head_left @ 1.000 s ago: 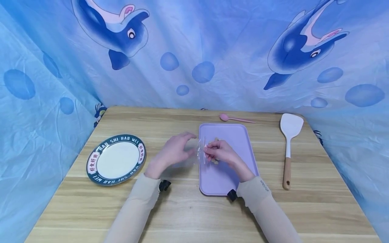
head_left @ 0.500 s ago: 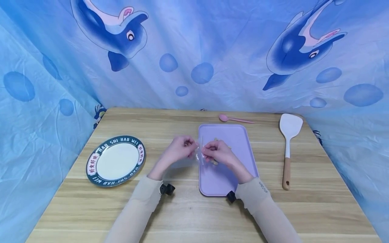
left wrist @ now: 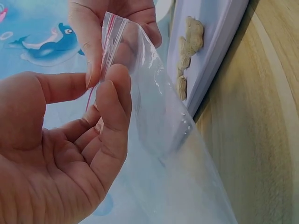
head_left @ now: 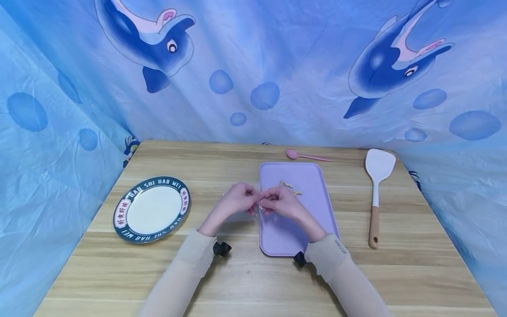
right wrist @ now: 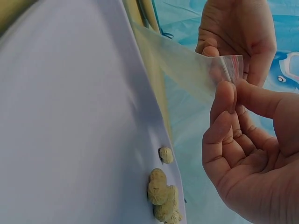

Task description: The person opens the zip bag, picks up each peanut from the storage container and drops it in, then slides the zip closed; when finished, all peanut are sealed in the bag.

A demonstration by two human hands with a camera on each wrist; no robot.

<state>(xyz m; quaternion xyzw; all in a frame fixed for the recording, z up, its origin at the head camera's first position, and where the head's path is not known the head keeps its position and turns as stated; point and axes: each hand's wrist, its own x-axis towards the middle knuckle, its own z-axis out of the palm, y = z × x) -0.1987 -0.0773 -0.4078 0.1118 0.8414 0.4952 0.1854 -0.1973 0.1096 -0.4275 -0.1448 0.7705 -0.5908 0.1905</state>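
My left hand (head_left: 237, 198) and my right hand (head_left: 282, 201) meet above the left edge of a purple tray (head_left: 283, 240). Between them is a clear zip-lock bag (left wrist: 161, 112) with a red line along its mouth. In the left wrist view, thumb and forefinger of the left hand pinch the zip strip, and the bag hangs down below. The right wrist view has the right hand pinching that same strip close by. On the tray, just beyond the right hand, lie several unshelled peanuts (right wrist: 161, 192), partly hidden by it from above.
A white plate with a dark green lettered rim (head_left: 158, 181) lies to the left. Behind the tray there is a pink spoon (head_left: 292, 154). To the right, a white spatula (head_left: 379, 166) with a wooden handle lies lengthwise. A blue dolphin-print curtain (head_left: 305, 88) closes off the back.
The left hand has come in from the left to the bag's mouth and now pinches it. My right hand has shifted slightly left, leaving more of the peanuts in sight.
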